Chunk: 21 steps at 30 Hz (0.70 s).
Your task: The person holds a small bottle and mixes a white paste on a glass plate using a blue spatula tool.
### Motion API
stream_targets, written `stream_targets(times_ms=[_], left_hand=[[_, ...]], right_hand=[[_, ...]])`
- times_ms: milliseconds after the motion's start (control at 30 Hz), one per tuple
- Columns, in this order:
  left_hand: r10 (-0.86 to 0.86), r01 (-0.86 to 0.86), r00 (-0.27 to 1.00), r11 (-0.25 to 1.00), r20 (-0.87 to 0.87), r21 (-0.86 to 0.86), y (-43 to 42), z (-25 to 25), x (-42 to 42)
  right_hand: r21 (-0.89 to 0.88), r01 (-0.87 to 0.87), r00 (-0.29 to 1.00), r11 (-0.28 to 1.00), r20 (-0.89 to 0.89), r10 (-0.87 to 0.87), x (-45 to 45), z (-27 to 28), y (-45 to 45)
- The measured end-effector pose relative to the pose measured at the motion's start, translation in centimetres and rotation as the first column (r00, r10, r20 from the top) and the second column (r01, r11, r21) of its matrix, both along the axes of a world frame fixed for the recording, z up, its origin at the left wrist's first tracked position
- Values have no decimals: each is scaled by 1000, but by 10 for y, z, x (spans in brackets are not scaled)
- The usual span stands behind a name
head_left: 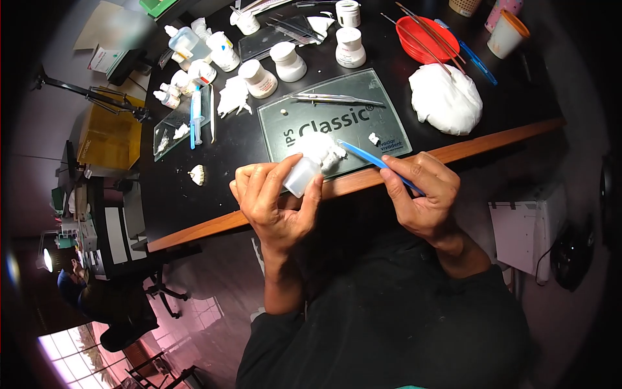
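My left hand (275, 204) grips a small translucent plastic bottle (301, 178), tilted over the table's front edge. A bright white mass (329, 154) sits just beyond the bottle; glare hides whether it is tissue or powder. My right hand (424, 194) pinches a slim blue instrument (372, 159), its tip pointing left beside the white mass. Below and beyond both hands lies a glass slab (389, 107) lettered "IPS Classic". Metal tweezers (337, 99) rest across its far part. A small white fragment (374, 139) and a tiny pale bead (284, 112) are on the slab.
White jars (289, 61) and bottles stand behind the slab. A red bowl (421, 39) holds brushes across its rim, near a white cloth bundle (447, 97). At left lie a syringe (196, 117) and a tooth model (197, 174). A person (78, 275) sits far left.
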<state>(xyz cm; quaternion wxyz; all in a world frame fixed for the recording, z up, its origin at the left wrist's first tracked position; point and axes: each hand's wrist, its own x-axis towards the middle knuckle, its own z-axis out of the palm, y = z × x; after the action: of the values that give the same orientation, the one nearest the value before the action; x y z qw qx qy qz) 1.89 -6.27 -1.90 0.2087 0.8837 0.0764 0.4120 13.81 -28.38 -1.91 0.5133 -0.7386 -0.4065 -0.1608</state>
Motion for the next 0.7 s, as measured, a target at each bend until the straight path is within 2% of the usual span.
stream_targets(times_ms=[400, 700], left_hand=[[-1, 12, 997, 991, 81, -134, 6, -7, -12], [-11, 33, 991, 986, 130, -165, 8, -9, -13]], right_hand=[[-60, 1, 965, 998, 262, 14, -3, -9, 3], [-141, -20, 949, 990, 310, 63, -5, -13, -4]])
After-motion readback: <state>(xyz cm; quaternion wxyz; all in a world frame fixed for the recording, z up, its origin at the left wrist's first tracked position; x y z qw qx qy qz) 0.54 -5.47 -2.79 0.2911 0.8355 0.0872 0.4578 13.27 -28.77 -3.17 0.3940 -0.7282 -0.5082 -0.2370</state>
